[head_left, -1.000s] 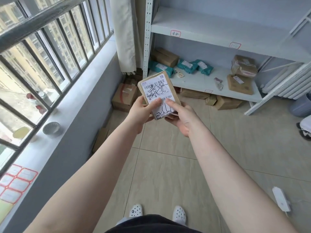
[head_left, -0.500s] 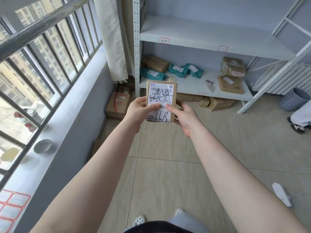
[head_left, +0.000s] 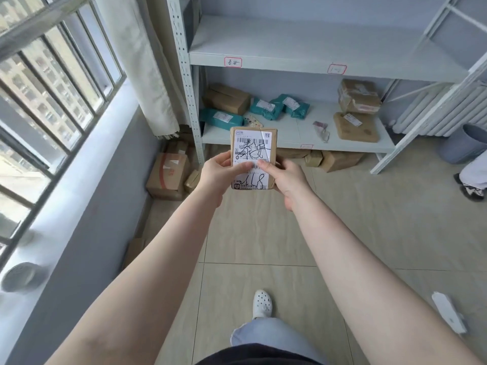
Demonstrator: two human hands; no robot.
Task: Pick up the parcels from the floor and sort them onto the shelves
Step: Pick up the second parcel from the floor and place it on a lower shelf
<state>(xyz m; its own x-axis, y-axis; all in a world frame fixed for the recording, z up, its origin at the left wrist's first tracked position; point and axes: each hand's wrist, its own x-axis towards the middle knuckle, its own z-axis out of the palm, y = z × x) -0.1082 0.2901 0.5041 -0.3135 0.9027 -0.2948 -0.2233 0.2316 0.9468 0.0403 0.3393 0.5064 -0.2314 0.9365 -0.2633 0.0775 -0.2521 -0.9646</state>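
The small brown cardboard parcel (head_left: 253, 143) looks matt, wrapped in clear glossy tape, with a smooth white paper label inked in black. The pale grey shelving unit (head_left: 324, 55) is painted metal with perforated uprights. The teal mailer bags (head_left: 266, 108) are slick plastic. The beige floor tiles (head_left: 263, 233) carry a soft sheen. The off-white curtain (head_left: 142, 75) is coarse cloth.

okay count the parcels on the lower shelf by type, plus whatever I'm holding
Teal poly mailers: 3
Brown cardboard boxes: 2
Flat brown padded mailer: 1
Small box held in both hands: 1
Total: 7
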